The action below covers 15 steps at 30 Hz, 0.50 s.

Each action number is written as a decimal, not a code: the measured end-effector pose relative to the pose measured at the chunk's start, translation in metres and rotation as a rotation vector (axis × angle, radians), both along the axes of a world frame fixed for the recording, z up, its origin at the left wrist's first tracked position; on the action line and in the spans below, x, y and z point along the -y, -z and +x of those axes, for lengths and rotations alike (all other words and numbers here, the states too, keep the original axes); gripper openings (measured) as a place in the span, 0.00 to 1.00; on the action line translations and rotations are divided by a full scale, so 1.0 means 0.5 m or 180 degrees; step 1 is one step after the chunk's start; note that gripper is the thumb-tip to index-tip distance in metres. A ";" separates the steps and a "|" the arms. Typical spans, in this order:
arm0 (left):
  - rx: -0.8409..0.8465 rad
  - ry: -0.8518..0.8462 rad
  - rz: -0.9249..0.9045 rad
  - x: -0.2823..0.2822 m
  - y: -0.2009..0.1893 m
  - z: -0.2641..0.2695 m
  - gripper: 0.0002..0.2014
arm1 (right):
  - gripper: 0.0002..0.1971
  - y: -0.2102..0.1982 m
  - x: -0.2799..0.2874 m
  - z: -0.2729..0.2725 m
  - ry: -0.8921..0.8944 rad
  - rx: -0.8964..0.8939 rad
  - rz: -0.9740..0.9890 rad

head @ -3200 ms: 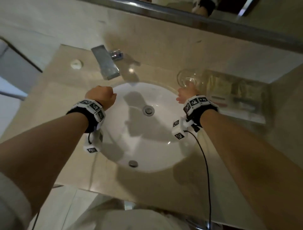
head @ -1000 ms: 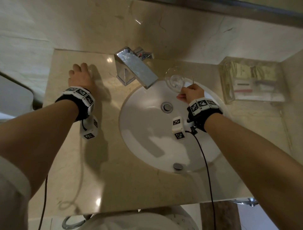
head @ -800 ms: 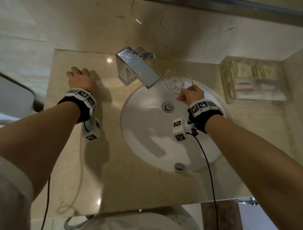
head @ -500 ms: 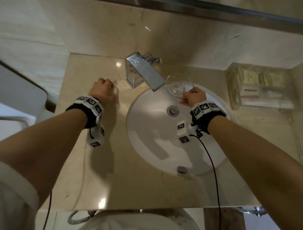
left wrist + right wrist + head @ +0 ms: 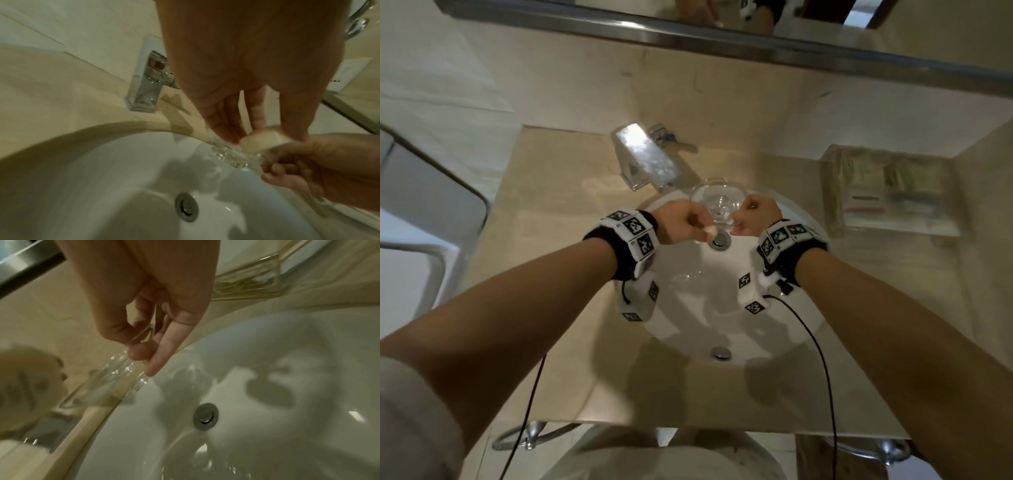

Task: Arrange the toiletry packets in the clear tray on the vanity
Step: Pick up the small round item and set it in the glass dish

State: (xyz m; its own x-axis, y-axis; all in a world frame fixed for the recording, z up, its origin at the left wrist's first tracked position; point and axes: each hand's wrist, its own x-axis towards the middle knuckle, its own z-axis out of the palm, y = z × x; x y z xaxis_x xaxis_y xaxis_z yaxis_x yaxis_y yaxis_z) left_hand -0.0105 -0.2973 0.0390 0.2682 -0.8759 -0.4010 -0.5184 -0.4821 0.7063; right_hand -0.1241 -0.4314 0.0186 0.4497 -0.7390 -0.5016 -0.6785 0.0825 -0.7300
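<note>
The clear tray [image 5: 835, 192] with several toiletry packets [image 5: 887, 192] stands at the vanity's back right corner, its corner also showing in the right wrist view [image 5: 273, 277]. Over the sink, my right hand [image 5: 739, 226] pinches the rim of a clear glass dish [image 5: 717, 200], seen close up in the right wrist view [image 5: 115, 379]. My left hand [image 5: 703, 231] holds a small round white soap [image 5: 709, 234] between thumb and fingertips, right at the dish's near edge. In the left wrist view the soap [image 5: 265, 141] sits just above the dish [image 5: 230, 154].
A chrome faucet [image 5: 645, 159] stands behind the white basin [image 5: 688, 308], whose drain [image 5: 719, 241] lies just below the hands. A metal-framed mirror [image 5: 688, 31] runs along the wall above. Beige counter [image 5: 544, 212] stretches left of the basin.
My left hand left the counter beside the faucet and came right over the basin, now carrying the white soap to the dish. The right hand kept holding the dish.
</note>
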 end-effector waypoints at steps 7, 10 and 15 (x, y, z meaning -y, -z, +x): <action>-0.0066 -0.0529 -0.0799 0.134 -0.034 -0.112 0.13 | 0.15 -0.013 0.069 -0.111 0.0172 0.0298 0.0309; 0.0595 -0.0656 -0.0763 0.189 -0.036 -0.135 0.18 | 0.16 -0.024 0.099 -0.143 0.0182 0.0420 0.0320; 0.0771 -0.0465 -0.0720 0.257 -0.035 -0.192 0.23 | 0.17 -0.046 0.162 -0.199 0.0144 0.0568 0.0354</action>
State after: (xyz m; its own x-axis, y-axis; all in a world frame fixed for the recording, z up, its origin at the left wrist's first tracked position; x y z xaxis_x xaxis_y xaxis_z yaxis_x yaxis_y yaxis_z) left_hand -0.1065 -0.4257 0.0563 0.4605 -0.8807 -0.1108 -0.6210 -0.4088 0.6687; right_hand -0.2236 -0.5123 0.0416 0.5065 -0.7049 -0.4965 -0.5330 0.1967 -0.8229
